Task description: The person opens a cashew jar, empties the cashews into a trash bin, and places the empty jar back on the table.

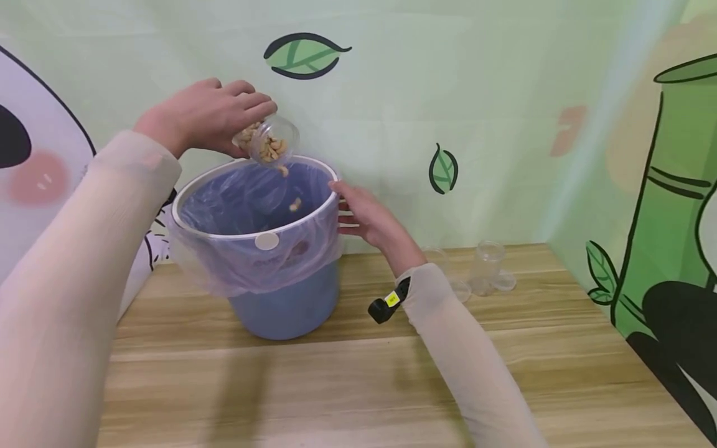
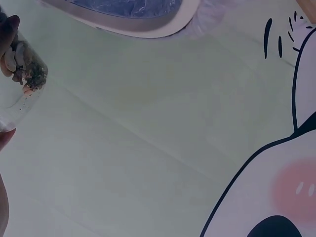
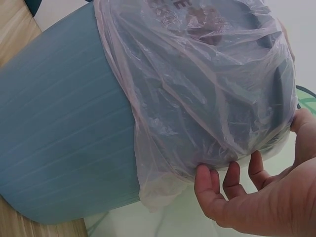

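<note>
My left hand (image 1: 215, 115) grips a clear plastic jar (image 1: 287, 129) of cashew nuts (image 1: 272, 149), tipped mouth-down to the right above a blue trash bin (image 1: 285, 314). Two nuts are in the air below the jar's mouth. In the left wrist view the jar (image 2: 19, 106) is at the left edge, with nuts and dark bits in its bottom. A translucent pinkish bag (image 1: 241, 264) lines the bin and folds over its white rim. My right hand (image 1: 372, 218) holds the bin's right side, thumb at the rim and bent fingertips against the bag (image 3: 197, 103).
The bin stands on a wood-grain table (image 1: 347, 386) by a green curtain (image 1: 381, 93) printed with leaves and cartoon figures. Behind my right forearm stands a clear jar (image 1: 486, 267), with a clear round lid (image 1: 505, 280) beside it and other clear pieces partly hidden.
</note>
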Motion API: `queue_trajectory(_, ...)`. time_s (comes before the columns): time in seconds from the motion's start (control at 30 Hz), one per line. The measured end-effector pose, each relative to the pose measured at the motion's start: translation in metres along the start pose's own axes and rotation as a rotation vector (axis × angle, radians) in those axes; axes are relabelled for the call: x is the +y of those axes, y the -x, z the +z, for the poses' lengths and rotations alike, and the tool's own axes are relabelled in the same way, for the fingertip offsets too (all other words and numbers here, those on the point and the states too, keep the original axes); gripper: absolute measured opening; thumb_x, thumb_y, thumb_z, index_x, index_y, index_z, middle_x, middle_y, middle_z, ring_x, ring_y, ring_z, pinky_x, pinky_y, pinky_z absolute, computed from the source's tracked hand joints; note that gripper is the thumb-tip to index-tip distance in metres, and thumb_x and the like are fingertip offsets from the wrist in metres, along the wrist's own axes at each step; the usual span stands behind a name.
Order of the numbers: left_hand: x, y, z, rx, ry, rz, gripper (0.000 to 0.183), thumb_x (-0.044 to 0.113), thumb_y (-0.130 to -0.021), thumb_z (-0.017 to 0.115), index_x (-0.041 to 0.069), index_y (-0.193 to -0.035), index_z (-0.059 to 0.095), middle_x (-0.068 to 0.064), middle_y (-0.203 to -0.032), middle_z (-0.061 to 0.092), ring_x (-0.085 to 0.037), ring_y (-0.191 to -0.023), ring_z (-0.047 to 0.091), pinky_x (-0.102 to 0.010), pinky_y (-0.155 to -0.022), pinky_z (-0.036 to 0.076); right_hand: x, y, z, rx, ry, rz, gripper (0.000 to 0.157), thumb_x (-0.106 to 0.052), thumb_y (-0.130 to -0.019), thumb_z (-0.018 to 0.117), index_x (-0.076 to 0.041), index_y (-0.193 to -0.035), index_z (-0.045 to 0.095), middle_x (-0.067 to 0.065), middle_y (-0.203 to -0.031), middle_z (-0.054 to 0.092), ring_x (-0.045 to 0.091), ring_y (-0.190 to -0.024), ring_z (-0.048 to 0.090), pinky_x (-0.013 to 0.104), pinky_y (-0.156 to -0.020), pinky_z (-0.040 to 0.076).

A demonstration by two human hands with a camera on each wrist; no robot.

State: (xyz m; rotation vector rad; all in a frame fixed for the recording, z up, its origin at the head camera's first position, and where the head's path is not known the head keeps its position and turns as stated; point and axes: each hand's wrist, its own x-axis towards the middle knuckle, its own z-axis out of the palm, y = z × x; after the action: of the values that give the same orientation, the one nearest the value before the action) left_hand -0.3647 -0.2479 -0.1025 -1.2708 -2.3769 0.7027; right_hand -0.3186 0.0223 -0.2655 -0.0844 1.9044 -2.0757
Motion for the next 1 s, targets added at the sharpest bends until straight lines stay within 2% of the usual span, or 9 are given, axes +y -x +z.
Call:
queue_trajectory(0.13,0.001,-0.001,0.002,-0.011,0.011,0.006,0.095,0.039,-0.074,0.09,0.003,-0.146,0.039,-0.019,-0.142,0.047,-0.042,-0.127,0.045,-0.062,-0.078,0.048,0.001,-0.001,0.0,-0.003,0.0,0.004,0.037,-0.043,-0.1,0.058,-0.009,-0.115,0.057,0.009,-0.112,0.059,0.024,-0.097,0.061,0.043,-0.094,0.055)
queue_trajectory(0.27,0.001,-0.003,0.004,0.006,0.005,0.001,0.096,0.038,-0.073,0.091,0.002,-0.145,0.039,-0.019,-0.14,0.048,-0.042,-0.126,0.045,-0.062,-0.077,0.049,0.002,-0.001,0.0,0.002,-0.004,0.006,0.034,-0.042,-0.1,0.058,-0.01,-0.112,0.057,0.008,-0.11,0.059,0.023,-0.096,0.061,0.043,-0.094,0.055)
queue_trajectory(0.47,0.0,-0.006,0.003,0.029,-0.02,-0.004,0.097,0.037,-0.072,0.092,0.002,-0.145,0.038,-0.019,-0.141,0.047,-0.042,-0.126,0.045,-0.062,-0.077,0.048,0.001,0.0,-0.001,0.007,0.008,0.009,0.04,-0.044,-0.1,0.057,-0.009,-0.119,0.057,0.008,-0.113,0.058,0.024,-0.099,0.061,0.042,-0.095,0.054)
queue_trajectory(0.77,0.002,-0.012,0.003,0.019,-0.002,0.02,0.096,0.035,-0.074,0.091,0.002,-0.147,0.038,-0.019,-0.142,0.046,-0.042,-0.129,0.043,-0.063,-0.081,0.048,0.0,0.001,-0.002,0.006,0.017,0.015,0.044,-0.046,-0.1,0.057,-0.008,-0.124,0.058,0.009,-0.116,0.059,0.025,-0.101,0.061,0.043,-0.095,0.054)
queue_trajectory(0.87,0.002,-0.016,0.001,0.028,-0.002,0.003,0.096,0.035,-0.075,0.09,0.002,-0.148,0.037,-0.02,-0.145,0.045,-0.042,-0.131,0.041,-0.064,-0.083,0.047,0.0,0.0,-0.002,0.008,0.008,0.007,0.041,-0.045,-0.1,0.057,-0.008,-0.12,0.058,0.009,-0.112,0.059,0.024,-0.098,0.061,0.044,-0.096,0.054)
queue_trajectory(1.0,0.004,-0.019,-0.001,0.041,0.003,-0.054,0.097,0.035,-0.077,0.089,0.001,-0.15,0.035,-0.022,-0.147,0.042,-0.043,-0.133,0.039,-0.065,-0.089,0.046,-0.001,0.0,-0.002,0.011,0.005,0.004,0.038,-0.044,-0.1,0.058,-0.009,-0.115,0.058,0.008,-0.11,0.059,0.025,-0.099,0.061,0.045,-0.096,0.054)
